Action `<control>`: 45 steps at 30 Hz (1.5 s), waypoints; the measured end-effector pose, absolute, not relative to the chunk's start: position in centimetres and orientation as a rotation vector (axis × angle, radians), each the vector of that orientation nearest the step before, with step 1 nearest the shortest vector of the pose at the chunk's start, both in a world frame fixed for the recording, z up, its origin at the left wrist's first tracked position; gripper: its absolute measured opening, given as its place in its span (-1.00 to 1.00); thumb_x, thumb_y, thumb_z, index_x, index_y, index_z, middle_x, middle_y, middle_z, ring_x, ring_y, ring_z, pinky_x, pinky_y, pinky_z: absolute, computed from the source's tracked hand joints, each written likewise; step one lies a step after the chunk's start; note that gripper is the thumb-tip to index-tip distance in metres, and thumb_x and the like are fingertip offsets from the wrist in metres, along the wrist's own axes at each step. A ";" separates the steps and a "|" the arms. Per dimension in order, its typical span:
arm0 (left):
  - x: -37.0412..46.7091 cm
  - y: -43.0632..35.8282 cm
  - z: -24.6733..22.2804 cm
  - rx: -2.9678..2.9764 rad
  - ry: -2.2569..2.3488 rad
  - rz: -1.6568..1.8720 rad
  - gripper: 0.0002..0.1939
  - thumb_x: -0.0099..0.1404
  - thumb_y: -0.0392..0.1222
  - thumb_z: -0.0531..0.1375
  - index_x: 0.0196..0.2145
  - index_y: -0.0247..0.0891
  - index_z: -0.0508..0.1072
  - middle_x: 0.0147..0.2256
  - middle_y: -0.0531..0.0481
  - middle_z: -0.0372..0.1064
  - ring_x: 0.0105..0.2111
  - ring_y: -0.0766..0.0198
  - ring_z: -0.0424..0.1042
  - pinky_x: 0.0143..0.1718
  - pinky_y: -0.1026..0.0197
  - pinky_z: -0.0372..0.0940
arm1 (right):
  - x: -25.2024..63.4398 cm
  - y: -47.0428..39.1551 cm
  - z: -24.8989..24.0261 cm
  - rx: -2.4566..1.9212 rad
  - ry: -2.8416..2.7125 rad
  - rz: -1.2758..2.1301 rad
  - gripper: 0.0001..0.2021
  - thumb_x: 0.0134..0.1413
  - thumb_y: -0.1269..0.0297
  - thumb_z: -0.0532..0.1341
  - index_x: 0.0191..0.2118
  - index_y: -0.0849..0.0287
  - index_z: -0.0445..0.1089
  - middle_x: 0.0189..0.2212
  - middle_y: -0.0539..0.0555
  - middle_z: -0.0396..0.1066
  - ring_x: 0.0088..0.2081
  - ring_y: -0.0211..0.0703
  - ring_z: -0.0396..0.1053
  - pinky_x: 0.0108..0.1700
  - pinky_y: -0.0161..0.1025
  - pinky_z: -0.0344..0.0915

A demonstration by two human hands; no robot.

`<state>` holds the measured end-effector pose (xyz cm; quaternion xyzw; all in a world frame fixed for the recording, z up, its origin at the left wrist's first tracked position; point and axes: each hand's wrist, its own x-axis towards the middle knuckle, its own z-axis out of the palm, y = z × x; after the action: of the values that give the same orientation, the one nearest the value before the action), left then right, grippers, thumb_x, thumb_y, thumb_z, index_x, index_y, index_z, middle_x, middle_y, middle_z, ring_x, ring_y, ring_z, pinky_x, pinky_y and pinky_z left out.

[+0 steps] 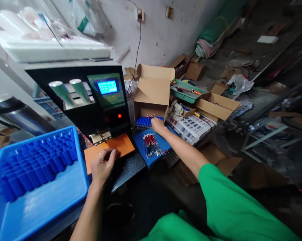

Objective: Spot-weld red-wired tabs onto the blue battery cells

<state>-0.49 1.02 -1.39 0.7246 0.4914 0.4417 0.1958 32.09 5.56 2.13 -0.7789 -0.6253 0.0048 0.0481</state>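
My left hand [103, 164] rests on the orange board [124, 144] in front of a black spot-welding machine [108, 117], fingers curled in; I see nothing in them. Above it, the machine's electrode pins [100, 134] point down. My right hand [158, 125] reaches into the open cardboard box [152, 90], its fingers closed at the row of blue battery packs [143, 122]. The fingertips there are partly hidden. Nearer to me, a bundle of red and black wires [152, 144] with pale tips lies on a blue mat [143, 157].
At left stands a blue plastic bin [40, 204] with many blue cylindrical cells [37, 160]. A lit display [107, 86] is on the machine. To the right are a green tray [188, 93], a white plastic grid [191, 129] and open cardboard boxes [217, 106].
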 end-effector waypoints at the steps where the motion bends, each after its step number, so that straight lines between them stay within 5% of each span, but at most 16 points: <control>1: -0.4 0.9 -1.4 2.020 1.371 1.246 -0.66 0.26 0.12 0.18 -0.32 -0.21 0.55 -0.37 -0.04 0.56 -0.37 0.17 0.53 -0.29 0.16 0.39 | 32.5 5.5 2.4 -2.365 -1.881 0.063 -0.70 0.22 0.54 0.15 0.00 0.32 0.53 -0.06 0.44 0.52 0.03 0.15 0.51 0.07 -0.11 0.40; 10: 0.3 0.6 -1.9 1.961 1.414 1.261 -0.66 0.31 0.08 0.17 -0.29 -0.24 0.56 -0.37 -0.04 0.55 -0.38 0.22 0.50 -0.27 0.18 0.37 | 35.8 5.8 4.6 -2.117 -1.826 -0.064 -0.60 0.34 0.47 -0.01 0.11 0.36 0.47 0.06 0.28 0.50 0.13 0.01 0.43 0.24 -0.14 0.24; 22: 0.2 0.8 -1.9 1.972 1.452 1.237 -0.65 0.29 0.10 0.17 -0.31 -0.24 0.56 -0.40 -0.03 0.52 -0.45 0.25 0.44 -0.33 0.20 0.32 | 36.7 2.2 1.2 -2.093 -1.786 -0.106 -0.59 0.32 0.46 -0.03 0.12 0.34 0.46 0.02 0.28 0.50 0.08 0.01 0.43 0.20 -0.12 0.28; 31: 0.5 0.8 -1.5 1.976 1.517 1.213 -0.64 0.29 0.12 0.16 -0.32 -0.23 0.55 -0.42 -0.02 0.50 -0.44 0.24 0.44 -0.36 0.21 0.29 | 35.5 3.6 2.0 -2.207 -2.192 -0.048 -0.49 0.25 0.51 0.07 0.28 0.10 0.32 0.33 0.17 0.22 0.16 0.08 0.39 0.20 -0.06 0.32; 34: 0.5 0.8 -1.4 1.975 1.518 1.217 -0.64 0.28 0.12 0.17 -0.31 -0.23 0.56 -0.43 -0.01 0.50 -0.45 0.25 0.43 -0.37 0.22 0.29 | 35.7 4.1 1.8 -2.229 -2.186 -0.040 -0.54 0.26 0.50 0.06 0.23 0.14 0.37 0.26 0.21 0.31 0.17 0.10 0.39 0.21 -0.05 0.32; 45: 0.6 1.0 -1.5 2.031 1.535 1.219 -0.65 0.29 0.11 0.16 -0.32 -0.22 0.55 -0.40 -0.04 0.51 -0.41 0.21 0.44 -0.33 0.20 0.29 | 37.3 2.2 0.7 -2.132 -1.958 -0.065 -0.47 0.31 0.49 -0.01 0.35 0.33 0.21 0.34 0.28 0.19 0.30 0.03 0.25 0.32 -0.09 0.21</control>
<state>0.65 0.97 -1.47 0.7103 0.5370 0.4264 0.1590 37.27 2.15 0.66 -0.7307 -0.6712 -0.0222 0.1229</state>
